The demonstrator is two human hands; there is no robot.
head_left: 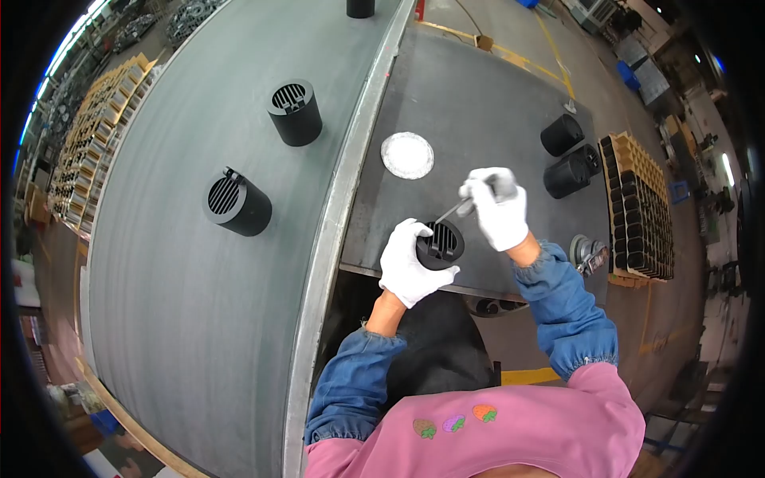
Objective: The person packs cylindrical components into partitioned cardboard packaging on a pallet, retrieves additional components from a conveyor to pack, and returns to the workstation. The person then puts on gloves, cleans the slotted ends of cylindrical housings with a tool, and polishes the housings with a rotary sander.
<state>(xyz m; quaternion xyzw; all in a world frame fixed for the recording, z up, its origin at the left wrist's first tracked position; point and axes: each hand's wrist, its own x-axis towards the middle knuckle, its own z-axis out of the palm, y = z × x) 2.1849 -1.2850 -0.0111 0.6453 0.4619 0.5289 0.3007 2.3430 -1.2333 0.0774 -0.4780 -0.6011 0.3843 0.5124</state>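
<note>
My left hand, in a white glove, is closed around the side of a black cylinder with a slotted top. The cylinder stands near the front edge of the grey side table. Above it to the right, my gloved right hand grips a thin metal rod-like tool. Its tip reaches down to the far rim of the slotted top; whether it touches cannot be made out. Part of the right hand is blurred, and the tool's other end is hidden by the fingers.
Black slotted cylinders stand on the long conveyor belt at left. A round white disc lies on the side table. Several black cylinders, a metal object and a stacked crate of black parts are at right.
</note>
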